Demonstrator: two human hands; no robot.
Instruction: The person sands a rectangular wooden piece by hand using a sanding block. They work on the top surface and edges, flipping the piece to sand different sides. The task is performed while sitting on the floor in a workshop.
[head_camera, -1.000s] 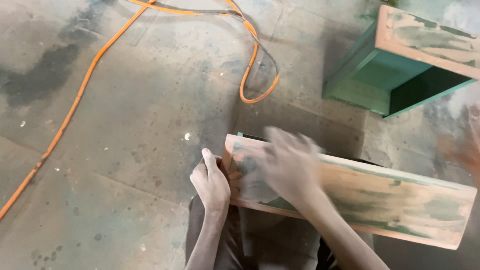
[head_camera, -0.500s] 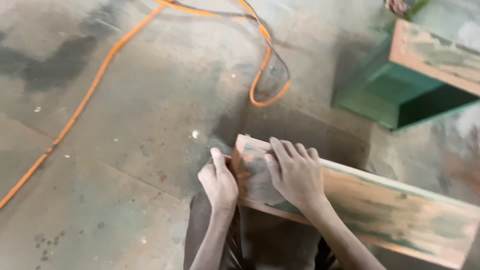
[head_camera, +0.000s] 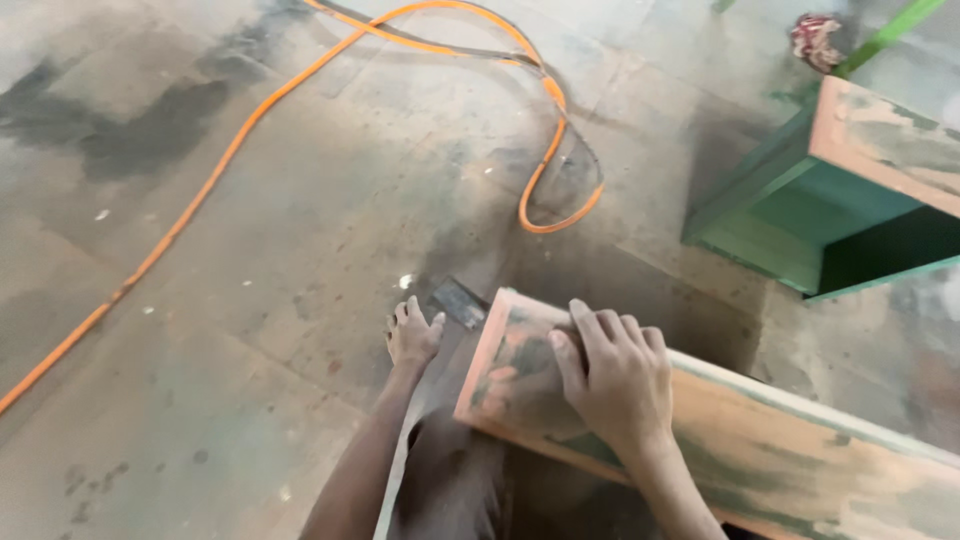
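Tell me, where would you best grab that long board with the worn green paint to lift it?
Probably by the long edges near the bare end of the board, coming from above. It lies flat and wide, so the fingers must wrap its thin sides. The right hand presses flat on it; the left hand is beside that end.

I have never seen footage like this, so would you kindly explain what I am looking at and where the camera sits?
The camera is worn on a person's head and looks down at their own two bare hands; there is no machine. The right hand lies flat on a long wooden board with worn green paint, possibly pressing something under the palm, which I cannot make out. The left hand rests beside the board's end, holding nothing that shows. Around them is a dusty concrete floor, an orange cable and a green cabinet.
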